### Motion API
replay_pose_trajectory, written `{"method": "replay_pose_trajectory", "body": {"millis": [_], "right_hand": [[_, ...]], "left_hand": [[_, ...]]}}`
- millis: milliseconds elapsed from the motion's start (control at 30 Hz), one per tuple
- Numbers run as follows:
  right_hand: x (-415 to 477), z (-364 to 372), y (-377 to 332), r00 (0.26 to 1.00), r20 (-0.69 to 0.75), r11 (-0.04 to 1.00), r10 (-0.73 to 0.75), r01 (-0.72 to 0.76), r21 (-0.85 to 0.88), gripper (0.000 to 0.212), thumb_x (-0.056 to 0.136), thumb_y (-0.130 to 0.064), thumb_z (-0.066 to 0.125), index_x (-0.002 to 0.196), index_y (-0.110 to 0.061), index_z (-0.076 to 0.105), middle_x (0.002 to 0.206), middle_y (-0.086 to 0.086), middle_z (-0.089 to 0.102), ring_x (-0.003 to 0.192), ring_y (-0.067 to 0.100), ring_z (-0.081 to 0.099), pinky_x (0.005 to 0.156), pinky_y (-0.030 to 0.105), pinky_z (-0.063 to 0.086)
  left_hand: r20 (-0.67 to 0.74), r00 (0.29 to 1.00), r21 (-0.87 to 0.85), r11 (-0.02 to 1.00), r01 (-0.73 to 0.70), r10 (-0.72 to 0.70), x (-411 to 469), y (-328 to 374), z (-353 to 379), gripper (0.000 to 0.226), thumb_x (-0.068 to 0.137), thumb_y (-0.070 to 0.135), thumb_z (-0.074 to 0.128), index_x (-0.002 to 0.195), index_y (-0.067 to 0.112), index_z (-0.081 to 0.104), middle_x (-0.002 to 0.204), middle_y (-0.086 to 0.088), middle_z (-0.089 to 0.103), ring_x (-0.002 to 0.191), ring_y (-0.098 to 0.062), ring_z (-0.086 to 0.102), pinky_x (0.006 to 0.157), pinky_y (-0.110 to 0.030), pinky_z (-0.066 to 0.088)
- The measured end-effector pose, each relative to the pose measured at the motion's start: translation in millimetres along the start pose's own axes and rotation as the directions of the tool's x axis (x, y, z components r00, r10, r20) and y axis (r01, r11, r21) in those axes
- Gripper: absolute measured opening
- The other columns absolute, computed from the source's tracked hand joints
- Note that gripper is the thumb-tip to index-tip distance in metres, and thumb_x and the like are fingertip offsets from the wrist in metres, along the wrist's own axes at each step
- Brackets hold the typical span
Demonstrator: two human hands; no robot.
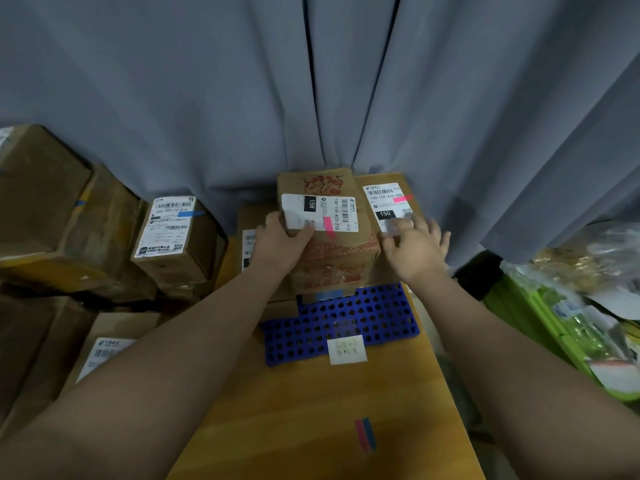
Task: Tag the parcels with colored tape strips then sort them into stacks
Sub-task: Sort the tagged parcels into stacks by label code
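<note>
A brown parcel [332,251] with red print and a white label carrying a pink tape strip [328,226] stands at the far end of the wooden table [311,410]. My left hand [282,237] grips its left upper corner. My right hand [414,244], fingers spread, rests against its right side, apart from a flat parcel [388,202] behind it that also bears a pink strip. A pink and a blue tape strip [365,434] lie on the table near me. A parcel with a blue strip [176,233] sits on the stack at the left.
A blue perforated rack [346,323] with a white note [347,349] lies in front of the parcel. More cardboard boxes [52,216] pile up at the left. Green bags and plastic packets [571,306] crowd the right. A grey curtain [311,81] hangs behind.
</note>
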State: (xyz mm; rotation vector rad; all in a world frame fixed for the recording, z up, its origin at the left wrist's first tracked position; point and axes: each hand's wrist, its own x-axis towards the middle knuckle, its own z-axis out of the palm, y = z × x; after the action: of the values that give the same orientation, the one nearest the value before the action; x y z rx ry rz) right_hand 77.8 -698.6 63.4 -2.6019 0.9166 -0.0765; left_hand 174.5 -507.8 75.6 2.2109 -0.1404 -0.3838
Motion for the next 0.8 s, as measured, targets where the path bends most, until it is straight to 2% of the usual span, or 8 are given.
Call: {"method": "replay_pose_trajectory", "body": {"millis": [100, 200, 300, 467, 667, 800], "right_hand": [[-7.6, -9.1, -16.8, 0.981, -0.148, 0.985, -0.125, 0.141, 0.104, 0.040, 0.094, -0.022, 0.047, 0.133, -0.017, 0.053, 0.141, 0.009, 0.047, 0.134, 0.028, 0.033, 0.114, 0.040, 0.023], [-18.1, -15.5, -39.5, 0.943, -0.240, 0.946, -0.231, 0.275, 0.170, 0.035, 0.091, -0.015, 0.052, 0.124, -0.009, 0.059, 0.127, 0.011, 0.057, 0.123, 0.028, 0.044, 0.106, 0.036, 0.032], [-31.4, -17.8, -64.9, 0.922, -0.224, 0.914, -0.316, 0.359, 0.189, 0.036, 0.091, -0.016, 0.054, 0.127, -0.010, 0.057, 0.126, 0.010, 0.058, 0.123, 0.027, 0.045, 0.105, 0.035, 0.032], [-59.6, -18.2, -107.3, 0.887, -0.196, 0.860, -0.417, 0.455, 0.229, 0.038, 0.092, -0.017, 0.054, 0.131, -0.016, 0.054, 0.131, 0.006, 0.055, 0.123, 0.024, 0.044, 0.104, 0.034, 0.034], [-105.4, -28.2, -172.6, 0.813, -0.208, 0.732, -0.544, 0.581, 0.355, 0.037, 0.091, -0.011, 0.057, 0.128, -0.012, 0.056, 0.128, 0.007, 0.056, 0.120, 0.020, 0.048, 0.092, 0.013, 0.024], [-140.7, -40.2, -218.3, 0.732, -0.237, 0.622, -0.639, 0.672, 0.401, 0.037, 0.093, -0.013, 0.057, 0.129, -0.008, 0.055, 0.129, 0.010, 0.056, 0.121, 0.024, 0.050, 0.099, 0.025, 0.033]], "left_hand": [[-0.012, 1.000, 0.001, 1.000, -0.006, 0.006, -2.3, 5.6, -7.8, 0.075, 0.084, 0.050, 0.062, 0.142, 0.015, 0.030, 0.139, -0.010, 0.040, 0.121, -0.028, 0.048, 0.098, -0.045, 0.046], [-0.018, 1.000, 0.015, 1.000, 0.014, -0.013, -7.2, 10.3, -21.4, 0.074, 0.088, 0.051, 0.056, 0.145, 0.015, 0.026, 0.144, -0.011, 0.033, 0.126, -0.030, 0.043, 0.100, -0.043, 0.043], [-0.036, 0.999, -0.006, 0.999, -0.031, 0.031, -15.6, 7.8, -41.0, 0.073, 0.086, 0.054, 0.056, 0.144, 0.018, 0.030, 0.143, -0.010, 0.037, 0.123, -0.029, 0.047, 0.098, -0.047, 0.046], [-0.087, 0.995, -0.032, 0.998, -0.049, 0.046, -41.8, -3.7, -84.4, 0.059, 0.088, 0.048, 0.057, 0.138, 0.023, 0.037, 0.135, -0.005, 0.047, 0.113, -0.021, 0.054, 0.093, -0.042, 0.050], [-0.233, 0.955, 0.019, 0.983, -0.182, 0.182, -91.3, -5.8, -152.5, 0.040, 0.090, 0.033, 0.060, 0.125, 0.014, 0.053, 0.122, -0.004, 0.057, 0.108, -0.019, 0.055, 0.093, -0.035, 0.048], [-0.333, 0.900, 0.063, 0.959, -0.276, 0.281, -133.1, 1.6, -203.6, 0.035, 0.090, 0.028, 0.061, 0.123, 0.017, 0.056, 0.124, -0.004, 0.054, 0.110, -0.018, 0.054, 0.094, -0.031, 0.044]]}}
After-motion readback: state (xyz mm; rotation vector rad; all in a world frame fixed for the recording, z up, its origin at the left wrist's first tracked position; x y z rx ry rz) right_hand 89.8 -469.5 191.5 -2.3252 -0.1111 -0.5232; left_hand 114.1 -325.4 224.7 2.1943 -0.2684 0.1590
